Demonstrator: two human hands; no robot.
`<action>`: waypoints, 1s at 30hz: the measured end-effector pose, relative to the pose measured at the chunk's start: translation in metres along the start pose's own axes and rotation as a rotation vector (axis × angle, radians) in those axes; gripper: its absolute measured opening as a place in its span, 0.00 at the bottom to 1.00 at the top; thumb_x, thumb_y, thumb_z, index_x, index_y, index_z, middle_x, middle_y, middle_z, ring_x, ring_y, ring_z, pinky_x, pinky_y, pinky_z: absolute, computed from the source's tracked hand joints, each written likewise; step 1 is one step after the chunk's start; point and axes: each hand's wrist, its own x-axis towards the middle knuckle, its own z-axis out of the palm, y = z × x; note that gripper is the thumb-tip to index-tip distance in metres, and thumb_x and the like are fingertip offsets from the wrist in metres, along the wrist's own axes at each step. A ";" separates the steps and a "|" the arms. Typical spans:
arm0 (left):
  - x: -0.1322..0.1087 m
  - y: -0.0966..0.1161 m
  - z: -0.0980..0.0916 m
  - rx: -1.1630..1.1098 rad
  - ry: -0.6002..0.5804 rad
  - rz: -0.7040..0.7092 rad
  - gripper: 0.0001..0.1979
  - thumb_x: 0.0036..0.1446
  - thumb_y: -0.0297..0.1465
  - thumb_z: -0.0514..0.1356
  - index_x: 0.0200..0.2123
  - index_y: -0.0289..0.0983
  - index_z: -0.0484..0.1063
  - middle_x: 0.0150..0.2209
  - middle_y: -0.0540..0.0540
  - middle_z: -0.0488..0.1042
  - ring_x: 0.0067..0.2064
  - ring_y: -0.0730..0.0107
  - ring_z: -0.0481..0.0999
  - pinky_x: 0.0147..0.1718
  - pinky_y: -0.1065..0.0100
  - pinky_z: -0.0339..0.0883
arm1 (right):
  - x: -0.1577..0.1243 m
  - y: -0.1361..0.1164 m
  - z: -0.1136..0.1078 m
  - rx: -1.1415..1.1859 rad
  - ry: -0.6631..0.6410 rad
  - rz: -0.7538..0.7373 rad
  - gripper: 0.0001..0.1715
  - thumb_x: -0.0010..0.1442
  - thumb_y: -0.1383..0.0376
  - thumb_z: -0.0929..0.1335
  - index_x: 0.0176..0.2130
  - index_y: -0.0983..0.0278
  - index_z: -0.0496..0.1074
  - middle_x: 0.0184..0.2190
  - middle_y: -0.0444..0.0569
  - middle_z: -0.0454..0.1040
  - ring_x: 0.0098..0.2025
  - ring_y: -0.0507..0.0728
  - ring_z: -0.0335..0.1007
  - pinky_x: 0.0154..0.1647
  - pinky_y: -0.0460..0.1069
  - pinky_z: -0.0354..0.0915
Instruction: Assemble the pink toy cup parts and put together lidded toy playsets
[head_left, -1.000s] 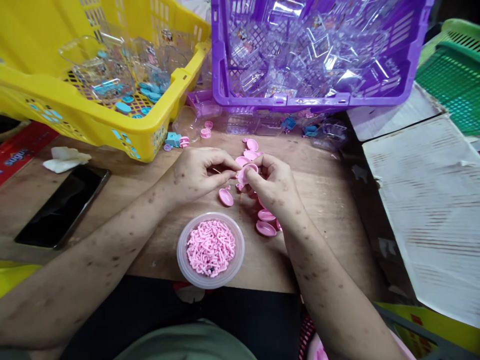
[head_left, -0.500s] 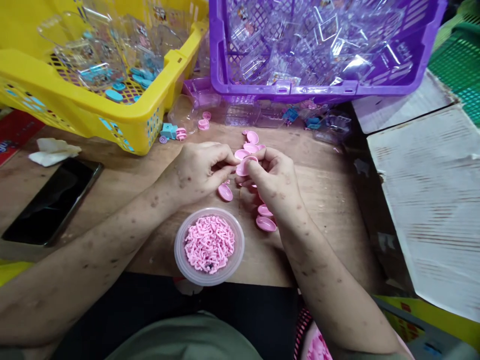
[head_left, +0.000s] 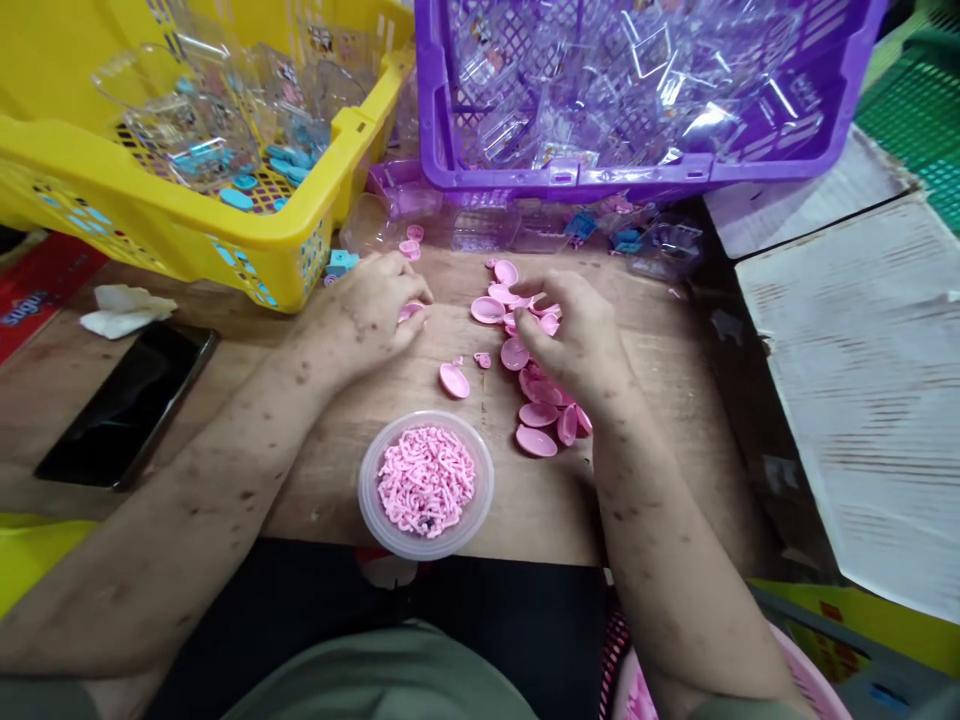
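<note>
Between the bent fingers of my left hand [head_left: 375, 305] is a pink oval dish-like piece [head_left: 410, 311], partly hidden. My right hand [head_left: 574, 330] has its thumb and fingers apart, over a heap of similar pink oval pieces [head_left: 538, 415] that it partly covers. One loose pink oval piece [head_left: 454, 380] lies in the middle of the table, beside a tiny pink part [head_left: 482, 359]. Nearer my body stands a round clear tub [head_left: 367, 490] filled with small pink curly strips [head_left: 426, 480].
A yellow basket [head_left: 285, 230] and a purple basket [head_left: 645, 175] of clear plastic cases stand behind. A phone [head_left: 127, 405] and crumpled tissue [head_left: 127, 308] lie left. A cardboard box [head_left: 840, 380] borders the right. Small pink and blue parts [head_left: 342, 262] lie by the yellow basket.
My hands were together over a pink oval piece and have moved apart. My left hand has gone left with a piece; my right hand has shifted right and opened over the heap.
</note>
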 end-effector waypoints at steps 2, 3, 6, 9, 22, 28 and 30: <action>0.001 0.010 0.005 0.038 0.017 0.058 0.08 0.69 0.32 0.67 0.47 0.40 0.85 0.51 0.38 0.81 0.59 0.42 0.76 0.66 0.43 0.68 | -0.002 0.003 0.006 -0.115 -0.063 -0.047 0.19 0.70 0.67 0.71 0.57 0.57 0.83 0.60 0.56 0.81 0.59 0.71 0.75 0.64 0.68 0.69; 0.002 0.017 0.009 0.036 -0.006 0.095 0.08 0.69 0.33 0.67 0.48 0.41 0.86 0.51 0.38 0.81 0.59 0.42 0.75 0.65 0.44 0.68 | -0.003 0.004 0.010 -0.162 -0.101 -0.059 0.20 0.71 0.67 0.70 0.59 0.56 0.83 0.64 0.56 0.80 0.62 0.73 0.72 0.65 0.70 0.67; 0.008 0.035 0.025 -0.016 -0.185 0.152 0.05 0.67 0.33 0.69 0.44 0.43 0.87 0.46 0.43 0.83 0.54 0.49 0.78 0.60 0.51 0.72 | -0.005 0.006 0.022 -0.231 -0.200 -0.059 0.18 0.73 0.62 0.72 0.59 0.54 0.85 0.69 0.54 0.78 0.65 0.76 0.67 0.63 0.71 0.64; 0.013 0.042 0.043 -0.057 -0.263 0.090 0.05 0.60 0.27 0.72 0.38 0.44 0.86 0.43 0.46 0.84 0.50 0.55 0.80 0.56 0.58 0.73 | -0.003 0.006 0.026 -0.233 -0.192 -0.008 0.14 0.71 0.57 0.76 0.54 0.56 0.88 0.63 0.56 0.82 0.62 0.75 0.68 0.62 0.71 0.62; 0.017 0.037 0.034 -0.227 -0.050 0.039 0.06 0.71 0.31 0.65 0.44 0.39 0.84 0.39 0.45 0.87 0.39 0.62 0.85 0.43 0.63 0.75 | 0.005 0.009 0.002 0.235 0.055 0.046 0.10 0.61 0.60 0.79 0.43 0.58 0.81 0.46 0.50 0.83 0.43 0.62 0.80 0.47 0.57 0.79; 0.018 0.030 0.015 -0.555 0.130 -0.064 0.07 0.67 0.34 0.71 0.43 0.37 0.87 0.42 0.44 0.89 0.41 0.65 0.86 0.44 0.67 0.79 | 0.002 -0.008 0.006 0.335 -0.085 -0.086 0.10 0.62 0.62 0.78 0.45 0.56 0.85 0.49 0.50 0.82 0.50 0.62 0.81 0.51 0.56 0.79; 0.019 0.030 0.016 -0.625 0.128 -0.062 0.07 0.64 0.33 0.73 0.43 0.37 0.88 0.43 0.43 0.89 0.42 0.65 0.86 0.45 0.68 0.80 | 0.001 -0.007 0.008 0.336 -0.113 -0.104 0.08 0.63 0.64 0.78 0.44 0.56 0.84 0.47 0.50 0.82 0.49 0.62 0.80 0.50 0.55 0.78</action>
